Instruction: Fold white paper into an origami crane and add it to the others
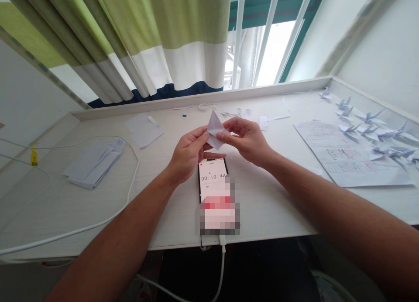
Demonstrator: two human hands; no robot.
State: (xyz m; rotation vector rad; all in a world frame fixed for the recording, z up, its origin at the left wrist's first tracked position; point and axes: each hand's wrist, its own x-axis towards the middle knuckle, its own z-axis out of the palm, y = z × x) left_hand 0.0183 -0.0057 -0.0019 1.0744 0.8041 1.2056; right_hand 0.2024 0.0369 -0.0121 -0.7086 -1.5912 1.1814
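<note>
A small piece of folded white paper (215,124), pointed at its top and bottom, is held up between both hands above the desk. My left hand (189,150) pinches its left edge, thumb on the near face. From the other side my right hand (246,138) grips the paper, its thumb pressed on the lower right and its fingers partly hidden behind. Just below the hands lies a phone (214,180) showing a running timer, its lower half blurred.
Several folded paper cranes (369,116) stand at the right, beside a written sheet (327,149). Stacked paper (94,162) and loose sheets (144,129) lie left. A white cable (134,184) loops across the desk (170,214). Paper scraps (240,113) lie behind the hands.
</note>
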